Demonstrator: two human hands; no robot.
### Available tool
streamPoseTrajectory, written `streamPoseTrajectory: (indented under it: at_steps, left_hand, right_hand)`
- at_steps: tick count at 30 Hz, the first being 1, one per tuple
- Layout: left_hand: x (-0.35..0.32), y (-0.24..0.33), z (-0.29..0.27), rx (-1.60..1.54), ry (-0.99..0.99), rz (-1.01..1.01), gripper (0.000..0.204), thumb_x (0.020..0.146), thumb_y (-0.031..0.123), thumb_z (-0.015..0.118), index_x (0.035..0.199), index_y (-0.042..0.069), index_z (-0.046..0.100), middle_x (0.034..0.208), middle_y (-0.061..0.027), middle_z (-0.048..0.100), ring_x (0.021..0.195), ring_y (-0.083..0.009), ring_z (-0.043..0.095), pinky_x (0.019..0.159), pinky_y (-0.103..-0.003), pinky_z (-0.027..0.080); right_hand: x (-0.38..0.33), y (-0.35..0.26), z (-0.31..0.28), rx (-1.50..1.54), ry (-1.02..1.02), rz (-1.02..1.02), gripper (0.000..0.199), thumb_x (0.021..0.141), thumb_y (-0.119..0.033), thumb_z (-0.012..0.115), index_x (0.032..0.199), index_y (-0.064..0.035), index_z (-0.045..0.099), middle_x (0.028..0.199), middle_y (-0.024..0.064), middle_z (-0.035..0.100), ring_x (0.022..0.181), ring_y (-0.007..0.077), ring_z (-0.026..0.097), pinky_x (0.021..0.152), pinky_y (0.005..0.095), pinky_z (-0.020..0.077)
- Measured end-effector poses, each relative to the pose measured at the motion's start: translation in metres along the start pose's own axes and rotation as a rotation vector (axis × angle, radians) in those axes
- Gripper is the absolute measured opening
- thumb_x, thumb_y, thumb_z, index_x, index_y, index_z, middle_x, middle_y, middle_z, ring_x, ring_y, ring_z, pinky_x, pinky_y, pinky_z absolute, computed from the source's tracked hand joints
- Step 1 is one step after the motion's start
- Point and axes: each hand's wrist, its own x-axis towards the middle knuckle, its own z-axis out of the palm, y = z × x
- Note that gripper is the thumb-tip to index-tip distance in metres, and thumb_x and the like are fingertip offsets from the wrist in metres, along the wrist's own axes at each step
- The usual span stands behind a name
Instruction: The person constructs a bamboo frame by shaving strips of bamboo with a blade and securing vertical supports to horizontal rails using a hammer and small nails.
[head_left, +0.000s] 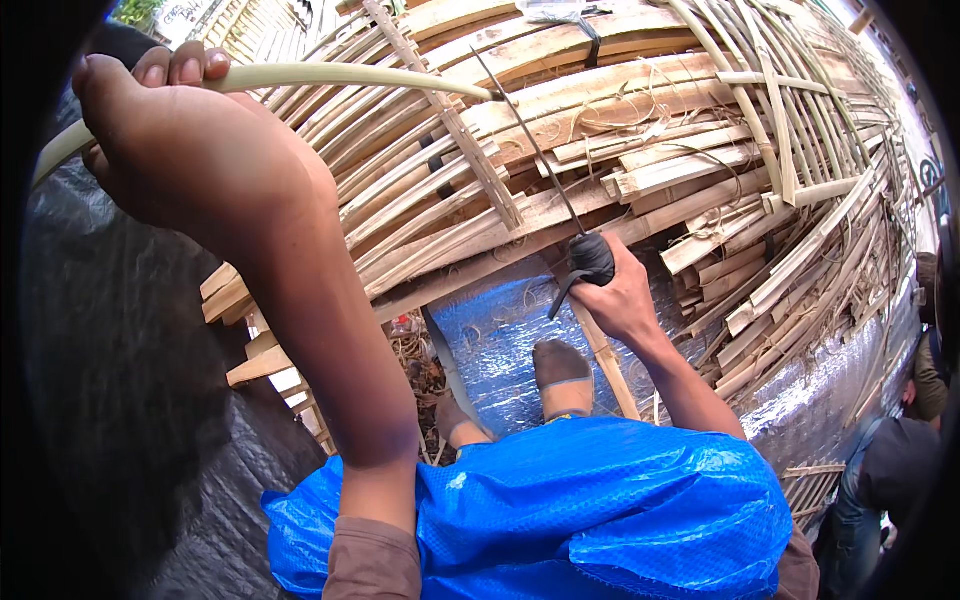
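The left hand (190, 150) is raised high at the near left, fingers wrapped round a pale bamboo strip (340, 76) that arcs rightward from the fist. The right hand (620, 295) sits lower and further right, clenched on the dark handle of a long knife (530, 140); its thin blade slants up and left until the tip meets the far end of the strip. Behind both lies a heap of split bamboo slats (640, 170). A blue tarp (600, 510) covers the lap, with two sandalled feet (560, 375) resting on silver foil sheeting (500, 330) beyond it.
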Motion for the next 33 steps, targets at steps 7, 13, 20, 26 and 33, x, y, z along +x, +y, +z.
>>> streamPoseTrajectory:
  at_steps: [7, 13, 20, 26, 33]
  left_hand:
    - [0.004, 0.000, 0.000, 0.049, 0.005, -0.020, 0.024, 0.109, 0.021, 0.041, 0.094, 0.003, 0.039, 0.079, -0.0041, 0.036, 0.069, -0.0162, 0.040, 0.071, -0.034, 0.043]
    - [0.002, 0.001, -0.008, 0.026, -0.008, -0.008, 0.025, 0.109, 0.021, 0.043, 0.093, 0.002, 0.039, 0.079, -0.0039, 0.036, 0.069, -0.0161, 0.039, 0.070, -0.033, 0.043]
    - [0.011, -0.006, -0.010, 0.037, 0.081, -0.061, 0.029, 0.109, 0.023, 0.044, 0.087, 0.004, 0.036, 0.080, -0.0047, 0.035, 0.068, -0.0164, 0.039, 0.070, -0.034, 0.043]
    - [0.010, -0.005, -0.016, 0.039, -0.011, -0.021, 0.029, 0.108, 0.023, 0.042, 0.086, 0.006, 0.035, 0.078, -0.0042, 0.035, 0.069, -0.0172, 0.040, 0.072, -0.035, 0.043]
    - [0.013, -0.008, -0.021, 0.028, -0.006, -0.044, 0.027, 0.109, 0.025, 0.043, 0.092, 0.005, 0.036, 0.081, -0.0036, 0.035, 0.072, -0.0168, 0.041, 0.075, -0.035, 0.043]
  right_hand:
    - [0.002, 0.016, 0.004, 0.013, 0.037, -0.059, 0.039, 0.073, -0.016, 0.077, 0.106, -0.0023, 0.063, 0.079, 0.0137, 0.069, 0.072, 0.0220, 0.068, 0.071, 0.0369, 0.0540]
    - [-0.012, -0.015, -0.004, -0.006, 0.006, -0.072, 0.040, 0.071, -0.015, 0.078, 0.106, -0.0036, 0.061, 0.079, 0.0153, 0.069, 0.070, 0.0225, 0.069, 0.069, 0.0362, 0.0542]
    - [0.005, 0.026, 0.005, -0.044, 0.078, 0.081, 0.041, 0.076, -0.020, 0.077, 0.111, -0.0018, 0.063, 0.087, 0.0125, 0.071, 0.077, 0.0190, 0.067, 0.075, 0.0343, 0.0545]
    - [-0.017, -0.003, 0.003, 0.020, -0.034, -0.030, 0.043, 0.071, -0.016, 0.079, 0.109, -0.0038, 0.062, 0.084, 0.0117, 0.071, 0.075, 0.0194, 0.068, 0.075, 0.0348, 0.0548]
    - [-0.005, 0.030, 0.003, 0.010, 0.038, 0.012, 0.037, 0.072, -0.015, 0.076, 0.105, -0.0038, 0.062, 0.079, 0.0109, 0.069, 0.070, 0.0173, 0.065, 0.070, 0.0339, 0.0533]
